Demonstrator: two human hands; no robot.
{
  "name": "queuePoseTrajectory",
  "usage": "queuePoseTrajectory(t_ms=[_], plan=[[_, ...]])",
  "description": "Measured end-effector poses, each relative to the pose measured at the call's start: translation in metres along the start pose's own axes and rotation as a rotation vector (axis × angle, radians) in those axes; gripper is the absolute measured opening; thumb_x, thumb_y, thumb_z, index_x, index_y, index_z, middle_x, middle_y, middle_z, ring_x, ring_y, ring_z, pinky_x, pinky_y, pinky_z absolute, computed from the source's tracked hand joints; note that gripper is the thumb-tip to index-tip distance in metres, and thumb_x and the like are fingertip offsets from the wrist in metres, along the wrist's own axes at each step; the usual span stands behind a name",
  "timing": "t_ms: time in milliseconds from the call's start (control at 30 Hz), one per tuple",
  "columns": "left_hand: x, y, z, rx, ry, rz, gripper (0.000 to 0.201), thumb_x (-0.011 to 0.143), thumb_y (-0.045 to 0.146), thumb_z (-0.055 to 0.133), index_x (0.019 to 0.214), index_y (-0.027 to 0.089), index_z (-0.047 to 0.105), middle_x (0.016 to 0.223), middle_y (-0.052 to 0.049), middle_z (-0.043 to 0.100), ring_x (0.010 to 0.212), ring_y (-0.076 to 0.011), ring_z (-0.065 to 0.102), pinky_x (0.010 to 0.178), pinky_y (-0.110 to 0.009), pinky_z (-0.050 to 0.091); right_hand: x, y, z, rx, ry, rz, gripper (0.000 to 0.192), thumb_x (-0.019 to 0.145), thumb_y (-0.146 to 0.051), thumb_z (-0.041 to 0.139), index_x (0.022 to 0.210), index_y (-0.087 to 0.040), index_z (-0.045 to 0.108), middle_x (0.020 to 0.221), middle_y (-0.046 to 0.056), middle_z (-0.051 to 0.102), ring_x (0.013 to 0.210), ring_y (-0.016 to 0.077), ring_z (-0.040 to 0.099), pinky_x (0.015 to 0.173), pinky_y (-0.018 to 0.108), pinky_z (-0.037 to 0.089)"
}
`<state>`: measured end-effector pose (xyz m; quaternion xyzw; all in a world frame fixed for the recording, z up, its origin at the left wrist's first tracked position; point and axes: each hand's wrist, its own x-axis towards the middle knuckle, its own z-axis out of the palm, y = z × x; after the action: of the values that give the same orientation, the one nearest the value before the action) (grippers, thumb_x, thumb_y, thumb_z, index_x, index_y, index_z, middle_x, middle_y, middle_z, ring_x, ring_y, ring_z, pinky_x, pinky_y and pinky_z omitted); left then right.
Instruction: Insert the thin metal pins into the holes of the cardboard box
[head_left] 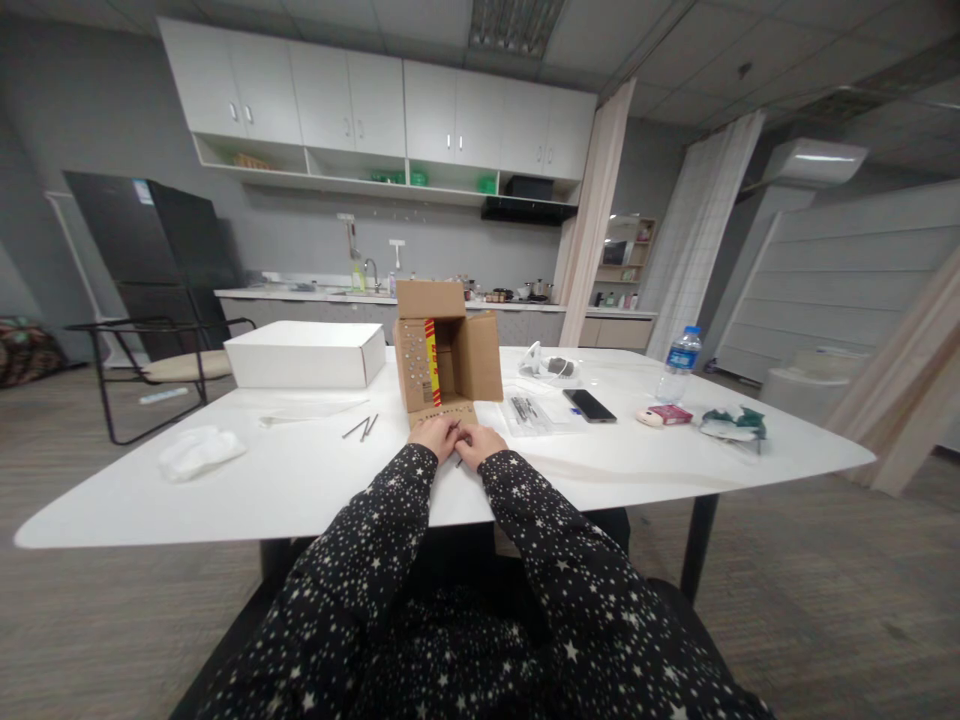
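My left hand (436,436) and my right hand (480,443) rest together on the white table (300,480), just in front of an open cardboard box (448,352) lying on its side with its opening towards me. Both hands have their fingers curled and meet over something small and thin near the box's lower flap; what it is I cannot make out. Both sleeves are dark with white stars. Two thin metal pins (362,427) lie on the table left of my hands.
A white closed box (304,354) stands at the back left, and crumpled white wrap (196,450) lies at the near left. Right of the cardboard box are a clear plastic packet (529,410), a phone (589,404), a water bottle (679,364) and small packets (731,423). A chair (157,365) stands left.
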<state>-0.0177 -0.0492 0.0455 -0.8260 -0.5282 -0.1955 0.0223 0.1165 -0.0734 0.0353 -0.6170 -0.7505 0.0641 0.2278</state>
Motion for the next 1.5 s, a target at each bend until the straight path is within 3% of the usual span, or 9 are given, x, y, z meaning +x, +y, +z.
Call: queuePoseTrajectory(t_ms=[133,267,433,667,900,1100,1367,1500], plan=[[0.001,0.0,0.001,0.001,0.011,0.01,0.028,0.088,0.032,0.037,0.091,0.022,0.063,0.103,-0.008,0.067,0.098,-0.0228,0.062,0.083,-0.033,0.046,0.0,0.0,0.0,0.004,0.0,-0.007,0.028,0.081,-0.033,0.049,0.099,-0.026,0.069,0.092,0.002,0.07,0.086,0.0183,0.061,0.073,0.026,0.042],[0.003,-0.002,0.003,-0.074,0.129,0.003,0.031,0.092,0.032,0.033,0.099,0.02,0.06,0.106,-0.009,0.065,0.098,-0.022,0.062,0.083,-0.032,0.046,0.0,0.0,-0.001,0.005,0.002,0.008,0.025,0.08,-0.033,0.05,0.094,-0.026,0.069,0.091,0.002,0.07,0.086,0.0179,0.062,0.072,0.025,0.042],[0.004,-0.003,0.002,-0.112,0.181,-0.013,0.034,0.094,0.037,0.031,0.099,0.02,0.06,0.09,-0.007,0.068,0.086,-0.02,0.065,0.077,-0.03,0.047,-0.001,-0.001,-0.002,-0.007,0.002,0.02,0.024,0.079,-0.032,0.05,0.092,-0.023,0.069,0.09,0.003,0.07,0.085,0.0178,0.062,0.07,0.024,0.042],[0.006,-0.007,0.004,-0.116,0.333,-0.007,0.034,0.093,0.032,0.035,0.108,0.019,0.063,0.098,-0.009,0.062,0.093,-0.019,0.061,0.084,-0.03,0.046,-0.001,-0.001,-0.002,-0.008,0.015,0.019,0.024,0.078,-0.033,0.051,0.091,-0.023,0.069,0.087,0.003,0.07,0.083,0.0175,0.062,0.067,0.024,0.041],[0.003,-0.002,-0.001,-0.12,0.298,-0.066,0.027,0.093,0.03,0.035,0.105,0.022,0.058,0.101,-0.006,0.065,0.098,-0.0207,0.061,0.084,-0.033,0.044,0.0,0.001,0.001,0.002,0.032,0.019,0.024,0.077,-0.033,0.051,0.089,-0.024,0.069,0.087,0.003,0.07,0.082,0.0177,0.062,0.067,0.024,0.041],[0.002,0.002,-0.007,-0.17,0.241,-0.09,0.025,0.094,0.031,0.033,0.108,0.021,0.051,0.086,-0.004,0.069,0.086,-0.0198,0.064,0.081,-0.034,0.043,0.001,0.001,0.002,0.0,0.014,0.03,0.024,0.077,-0.034,0.052,0.091,-0.025,0.069,0.089,0.002,0.071,0.083,0.0174,0.062,0.068,0.024,0.041],[0.004,-0.007,0.002,-0.149,0.459,-0.037,0.02,0.085,0.036,0.052,0.092,0.025,0.067,0.096,-0.006,0.061,0.099,-0.0226,0.055,0.087,-0.037,0.043,-0.001,0.0,-0.001,-0.002,0.019,0.024,0.024,0.078,-0.033,0.051,0.09,-0.024,0.069,0.089,0.002,0.07,0.084,0.0177,0.062,0.068,0.024,0.041],[0.008,-0.011,0.005,-0.221,0.422,0.019,0.023,0.088,0.033,0.048,0.097,0.022,0.066,0.091,-0.006,0.062,0.091,-0.0188,0.058,0.082,-0.032,0.046,-0.002,-0.001,-0.003,0.001,0.012,0.025,0.024,0.078,-0.034,0.051,0.092,-0.025,0.069,0.089,0.002,0.07,0.085,0.0181,0.062,0.069,0.024,0.042]])
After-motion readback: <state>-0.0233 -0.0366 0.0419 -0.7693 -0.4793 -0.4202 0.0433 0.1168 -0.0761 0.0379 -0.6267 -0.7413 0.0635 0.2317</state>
